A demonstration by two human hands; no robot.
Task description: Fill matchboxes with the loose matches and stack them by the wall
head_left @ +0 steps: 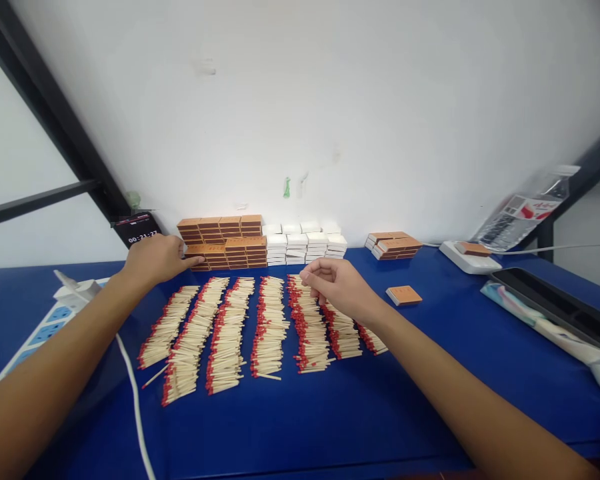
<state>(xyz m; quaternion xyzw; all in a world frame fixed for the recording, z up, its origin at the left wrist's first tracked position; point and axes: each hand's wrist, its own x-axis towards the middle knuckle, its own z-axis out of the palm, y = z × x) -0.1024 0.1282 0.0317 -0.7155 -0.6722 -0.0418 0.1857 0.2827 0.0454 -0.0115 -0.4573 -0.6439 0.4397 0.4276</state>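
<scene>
My left hand (156,259) reaches to the left end of a stack of orange matchbox sleeves (245,253). Its thumb presses on the front-left sleeve, with the fingers curled behind, closed on it. Beside this stack stand piled white matchbox trays (295,248). My right hand (337,283) hovers over the rows of red-tipped matches (270,327), thumb and fingers curled together in a loose pinch. No object shows between them. The right forearm and hand cover part of the rightmost rows.
A small pile of matchboxes (394,245) and one single matchbox (404,295) lie to the right. Beyond are a white adapter (473,261), a plastic bottle (523,210) and a black case (555,300). On the left are a phone timer (136,230), a power strip (45,327) and a white cable (135,393).
</scene>
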